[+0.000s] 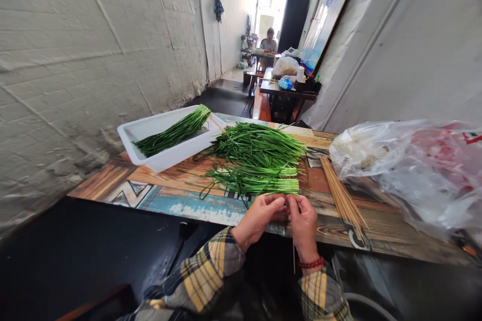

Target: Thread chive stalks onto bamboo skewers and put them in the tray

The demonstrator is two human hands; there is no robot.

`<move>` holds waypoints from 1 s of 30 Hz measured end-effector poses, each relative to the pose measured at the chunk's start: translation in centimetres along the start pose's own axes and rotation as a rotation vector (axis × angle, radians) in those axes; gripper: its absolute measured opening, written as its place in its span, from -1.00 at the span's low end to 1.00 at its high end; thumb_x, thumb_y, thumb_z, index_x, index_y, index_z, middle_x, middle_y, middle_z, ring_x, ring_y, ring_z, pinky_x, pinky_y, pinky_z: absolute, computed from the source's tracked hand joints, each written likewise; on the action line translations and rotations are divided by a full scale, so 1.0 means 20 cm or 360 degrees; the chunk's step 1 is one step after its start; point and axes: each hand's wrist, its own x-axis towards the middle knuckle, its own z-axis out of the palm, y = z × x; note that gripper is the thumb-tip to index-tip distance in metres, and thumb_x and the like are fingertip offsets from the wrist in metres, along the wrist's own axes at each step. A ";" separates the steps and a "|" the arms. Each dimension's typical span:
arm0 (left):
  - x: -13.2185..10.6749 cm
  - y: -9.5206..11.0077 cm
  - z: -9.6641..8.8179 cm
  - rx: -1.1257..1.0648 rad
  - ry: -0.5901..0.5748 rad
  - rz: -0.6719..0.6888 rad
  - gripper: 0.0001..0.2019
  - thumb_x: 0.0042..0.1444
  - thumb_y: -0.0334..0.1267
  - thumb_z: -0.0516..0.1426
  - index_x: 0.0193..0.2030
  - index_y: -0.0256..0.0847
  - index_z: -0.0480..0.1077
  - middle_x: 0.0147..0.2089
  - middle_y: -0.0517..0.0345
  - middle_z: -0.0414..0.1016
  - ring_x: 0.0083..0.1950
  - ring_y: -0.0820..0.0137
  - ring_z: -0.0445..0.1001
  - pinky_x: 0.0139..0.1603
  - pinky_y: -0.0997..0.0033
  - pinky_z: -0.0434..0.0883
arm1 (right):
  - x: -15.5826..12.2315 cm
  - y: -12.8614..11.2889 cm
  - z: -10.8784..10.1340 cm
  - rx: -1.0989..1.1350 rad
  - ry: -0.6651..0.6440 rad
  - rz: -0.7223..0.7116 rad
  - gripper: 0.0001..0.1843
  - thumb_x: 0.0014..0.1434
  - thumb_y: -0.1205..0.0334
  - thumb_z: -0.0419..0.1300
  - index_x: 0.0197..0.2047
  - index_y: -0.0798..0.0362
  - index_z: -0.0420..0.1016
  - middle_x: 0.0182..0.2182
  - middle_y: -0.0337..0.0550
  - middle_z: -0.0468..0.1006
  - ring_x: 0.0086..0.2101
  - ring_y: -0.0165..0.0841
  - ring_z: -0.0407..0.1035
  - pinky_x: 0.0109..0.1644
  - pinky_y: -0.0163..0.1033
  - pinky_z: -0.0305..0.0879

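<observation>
My left hand [261, 216] and my right hand [303, 221] meet at the near edge of the table [161, 193], fingers pinched together around the cut ends of a few green chive stalks [259, 186]. A thin bamboo skewer [293, 256] hangs down below my right hand, which seems to hold it. A larger pile of loose chives [258, 148] lies on the table just beyond my hands. Both sleeves are yellow and dark plaid, and a red bead bracelet sits on my right wrist.
A white tray [130, 135] with a chive bundle [175, 133] stands at the left. A heap of bamboo skewers [341, 193] lies right of my hands, with crumpled plastic bags [406, 165] beyond. A person sits at a far table [268, 42] down the corridor.
</observation>
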 end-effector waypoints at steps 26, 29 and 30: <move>0.16 0.33 -0.23 0.2525 0.0251 0.0871 -0.86 0.12 -0.31 0.12 -0.44 -0.23 0.43 -0.37 0.13 0.42 -0.31 0.42 0.38 -0.29 0.48 0.23 | 0.00 0.01 0.00 0.0100 -0.0065 0.0056 -0.65 0.14 -0.06 0.16 -0.34 0.09 0.42 -0.63 -0.34 0.31 -0.62 -0.47 0.15 -0.52 -0.35 0.10; 0.12 0.44 -0.34 0.2708 0.0344 0.0829 -0.85 0.11 -0.30 0.11 -0.44 -0.23 0.43 -0.36 0.13 0.42 -0.32 0.42 0.38 -0.30 0.46 0.21 | 0.00 0.01 0.00 0.0083 -0.0038 0.0029 -0.64 0.14 -0.07 0.16 -0.34 0.10 0.44 -0.64 -0.34 0.32 -0.62 -0.48 0.16 -0.53 -0.36 0.10; 0.10 0.48 -0.38 0.2785 0.0384 0.0812 -0.84 0.12 -0.29 0.11 -0.45 -0.23 0.43 -0.38 0.12 0.42 -0.33 0.41 0.38 -0.29 0.45 0.21 | 0.00 0.00 0.00 0.0078 -0.0033 0.0019 -0.64 0.13 -0.07 0.16 -0.34 0.10 0.44 -0.65 -0.34 0.32 -0.63 -0.48 0.16 -0.53 -0.36 0.10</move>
